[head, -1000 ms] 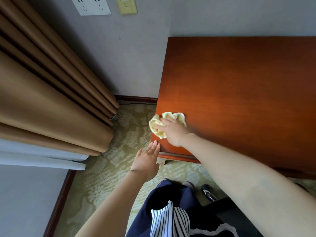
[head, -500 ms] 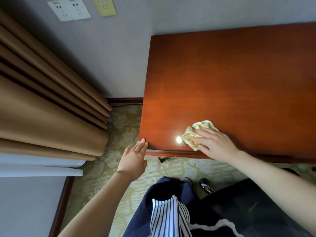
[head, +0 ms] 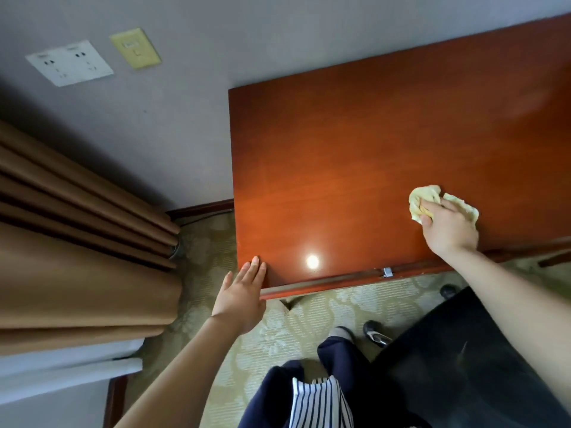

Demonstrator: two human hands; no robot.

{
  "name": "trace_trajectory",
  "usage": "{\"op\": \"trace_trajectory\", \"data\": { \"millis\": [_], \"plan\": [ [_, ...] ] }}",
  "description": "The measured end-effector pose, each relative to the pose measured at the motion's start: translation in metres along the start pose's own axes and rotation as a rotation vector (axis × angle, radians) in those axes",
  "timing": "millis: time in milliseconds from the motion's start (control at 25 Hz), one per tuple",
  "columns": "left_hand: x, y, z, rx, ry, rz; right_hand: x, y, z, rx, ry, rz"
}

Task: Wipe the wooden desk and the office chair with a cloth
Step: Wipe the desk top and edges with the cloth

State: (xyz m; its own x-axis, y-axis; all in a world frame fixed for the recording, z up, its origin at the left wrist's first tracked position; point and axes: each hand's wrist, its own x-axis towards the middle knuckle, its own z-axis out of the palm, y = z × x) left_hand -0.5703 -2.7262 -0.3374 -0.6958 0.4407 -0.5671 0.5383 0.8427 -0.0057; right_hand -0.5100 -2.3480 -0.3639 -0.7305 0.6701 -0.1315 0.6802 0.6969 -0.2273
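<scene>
Our right hand [head: 449,227] grips the yellow cloth [head: 423,197] on the wooden desk [head: 340,165]; our flat, relaxed left hand [head: 242,293] touches its corner

Right hand [head: 448,227]: palm down, back of hand facing the camera, fingers [head: 434,207] bent over a crumpled pale yellow cloth [head: 424,194], thumb tucked against its near edge. Wrist roughly straight. The bare right forearm enters from the lower right and reaches forward and to the left.

Left hand [head: 241,298]: flat, palm down, fingers straight and close together, thumb slightly apart. Holding nothing. Fingertips lie over the near left corner of the glossy red-brown wooden desk [head: 355,156]; contact unclear. The bare left forearm rises from the bottom edge, angled forward and to the right.
</scene>
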Motion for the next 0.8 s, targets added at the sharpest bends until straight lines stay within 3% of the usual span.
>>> {"op": "trace_trajectory", "data": {
  "millis": [80,160,480,640,800],
  "plan": [
    [0.003,-0.005,-0.004,0.026,-0.035,0.05,-0.007,-0.028,0.008,0.051,0.012,0.133],
    [0.003,-0.011,-0.007,0.046,-0.048,0.103,-0.018,-0.059,0.015,0.042,-0.026,0.151],
    [0.007,-0.039,-0.009,0.088,0.026,0.273,-0.1,-0.202,0.058,-0.042,-0.135,-0.229],
    [0.008,-0.051,0.0,0.036,0.133,0.285,-0.154,-0.207,0.075,0.103,0.023,-0.336],
    [0.0,-0.045,0.015,0.029,0.352,0.293,-0.19,-0.167,0.098,0.22,0.309,-0.511]
  ]
}}
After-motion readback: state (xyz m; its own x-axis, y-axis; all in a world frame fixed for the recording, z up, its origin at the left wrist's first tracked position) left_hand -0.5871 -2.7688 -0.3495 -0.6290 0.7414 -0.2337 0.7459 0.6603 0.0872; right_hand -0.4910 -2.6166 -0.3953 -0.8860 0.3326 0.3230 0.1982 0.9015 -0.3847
